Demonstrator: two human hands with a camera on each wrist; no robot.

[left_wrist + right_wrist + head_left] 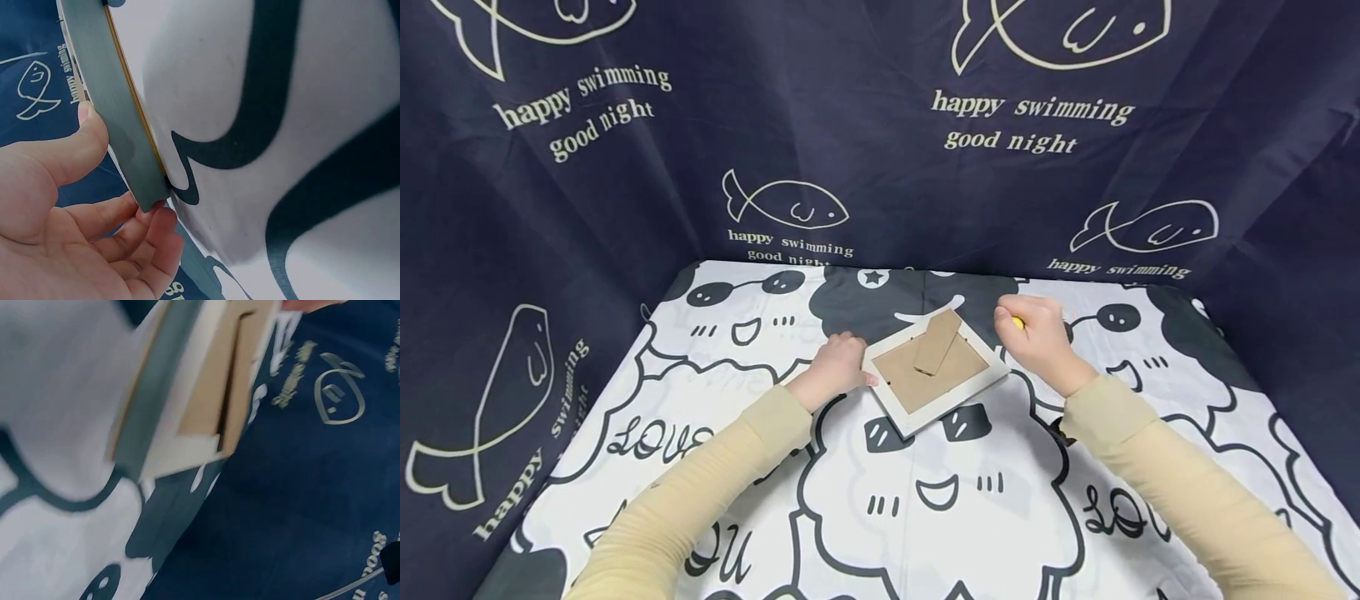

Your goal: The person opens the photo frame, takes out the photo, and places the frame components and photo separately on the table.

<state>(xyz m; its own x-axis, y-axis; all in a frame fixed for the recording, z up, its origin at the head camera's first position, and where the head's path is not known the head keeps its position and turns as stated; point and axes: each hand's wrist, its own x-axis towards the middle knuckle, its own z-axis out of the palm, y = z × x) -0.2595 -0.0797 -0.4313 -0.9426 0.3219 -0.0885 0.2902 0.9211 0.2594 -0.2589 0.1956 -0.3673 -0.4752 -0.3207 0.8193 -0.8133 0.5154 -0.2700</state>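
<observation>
A white picture frame (891,400) lies back side up on the patterned cloth, turned at an angle in the head view. Its brown backing (906,379) carries a fold-out stand (942,340). My left hand (835,367) grips the frame's left corner; the left wrist view shows the thumb on one face and fingertips at the lower edge. Beyond the frame's right side, my right hand (1033,332) is curled around a small object with a yellow end (1018,322). The fist hides the rest, so its kind is unclear. The right wrist view shows the frame (169,394) blurred, without the right hand.
A white cloth (947,533) with black cartoon sheep and lettering covers the table. Dark blue curtains (895,108) with fish prints stand behind and at both sides. A small dark thing (1062,433) shows beside the right sleeve, mostly hidden.
</observation>
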